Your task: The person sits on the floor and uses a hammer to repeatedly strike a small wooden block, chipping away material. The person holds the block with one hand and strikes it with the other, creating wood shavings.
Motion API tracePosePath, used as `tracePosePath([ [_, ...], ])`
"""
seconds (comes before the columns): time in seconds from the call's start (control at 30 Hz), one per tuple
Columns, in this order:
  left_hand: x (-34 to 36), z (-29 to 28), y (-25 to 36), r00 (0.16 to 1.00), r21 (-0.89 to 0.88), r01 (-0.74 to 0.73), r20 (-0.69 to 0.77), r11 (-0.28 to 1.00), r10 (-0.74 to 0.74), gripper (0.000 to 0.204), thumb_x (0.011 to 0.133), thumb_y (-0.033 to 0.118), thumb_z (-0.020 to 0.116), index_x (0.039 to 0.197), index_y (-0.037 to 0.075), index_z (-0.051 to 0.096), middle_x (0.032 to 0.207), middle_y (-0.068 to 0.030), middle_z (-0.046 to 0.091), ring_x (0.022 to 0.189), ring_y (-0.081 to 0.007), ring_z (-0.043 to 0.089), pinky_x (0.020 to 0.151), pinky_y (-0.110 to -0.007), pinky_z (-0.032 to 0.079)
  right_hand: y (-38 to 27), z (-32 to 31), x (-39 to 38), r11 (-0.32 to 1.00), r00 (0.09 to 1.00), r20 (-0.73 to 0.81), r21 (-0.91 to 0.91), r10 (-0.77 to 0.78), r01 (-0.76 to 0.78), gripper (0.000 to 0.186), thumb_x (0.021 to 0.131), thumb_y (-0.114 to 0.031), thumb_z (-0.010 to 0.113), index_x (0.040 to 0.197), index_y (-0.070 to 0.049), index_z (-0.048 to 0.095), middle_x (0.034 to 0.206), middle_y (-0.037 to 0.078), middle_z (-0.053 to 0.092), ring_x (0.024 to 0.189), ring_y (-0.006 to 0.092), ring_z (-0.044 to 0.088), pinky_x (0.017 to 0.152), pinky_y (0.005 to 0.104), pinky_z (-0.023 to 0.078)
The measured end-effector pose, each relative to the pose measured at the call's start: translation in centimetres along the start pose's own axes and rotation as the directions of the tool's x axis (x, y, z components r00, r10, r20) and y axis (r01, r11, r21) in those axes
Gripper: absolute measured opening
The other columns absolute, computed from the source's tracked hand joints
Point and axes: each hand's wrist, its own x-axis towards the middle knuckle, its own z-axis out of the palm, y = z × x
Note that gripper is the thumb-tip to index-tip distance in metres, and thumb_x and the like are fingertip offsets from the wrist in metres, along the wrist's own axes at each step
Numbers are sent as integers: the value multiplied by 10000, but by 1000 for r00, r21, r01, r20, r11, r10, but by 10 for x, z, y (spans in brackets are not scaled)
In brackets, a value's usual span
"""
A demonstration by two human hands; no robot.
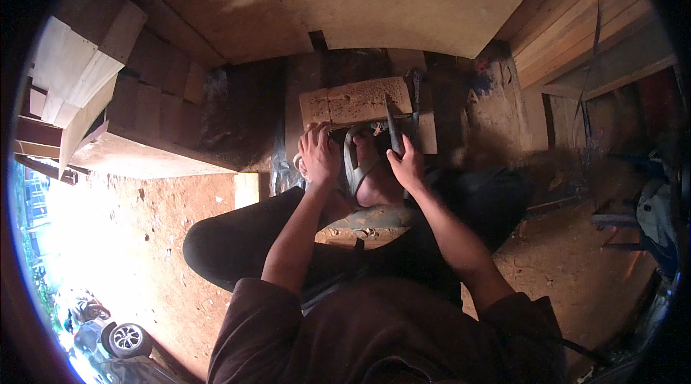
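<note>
A worn, pitted wooden block [367, 100] lies in front of my feet. My right hand [407, 164] is closed round a dark, tapered hand tool [393, 128], whose pointed tip reaches over the block's right part; whether it is a knife or a file I cannot tell. Back upward, my left hand [319, 156] rests at the block's near left edge with its fingers stretched out and slightly bent. What lies under its fingertips is hidden. Between the hands is my bare foot [376, 184], with a pale sandal strap [352, 161] across it.
A large wooden panel [374, 2] stands beyond the block. Stacked boards [79, 74] are at the left, timber planks [583, 31] at the right with a hanging cable [597, 24]. A wheel [129, 339] shows at lower left on earthen ground [173, 240].
</note>
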Motion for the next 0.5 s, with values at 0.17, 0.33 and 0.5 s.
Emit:
tracePosePath([
  [0.17,3,-4,6,1000,-18,-10,-2,1000,10,408,769,75,605,1176,111,599,1242,-111,575,1231,-353,485,1053,-494,342,-35,-5,-7,987,999,-28,155,-38,41,610,868,-257,708,1385,-32,476,1115,249,661,1026,375,658,849,424,530],
  [0.33,7,-4,27,985,-72,-107,131,992,116,508,788,165,677,1283,129,567,1301,-147,532,1274,-361,456,1074,-509,333,-58,-20,-7,943,989,-34,297,-144,147,545,880,-253,698,1347,-46,509,1084,215,670,959,338,686,809,387,533],
  [0.5,3,-2,52,937,-138,-244,222,960,271,633,802,214,700,1389,136,475,1391,-166,474,1323,-382,420,1081,-519,332,-70,-42,-11,933,979,32,310,-202,183,485,887,-288,697,1278,-43,545,1087,203,671,959,332,692,799,371,536],
])
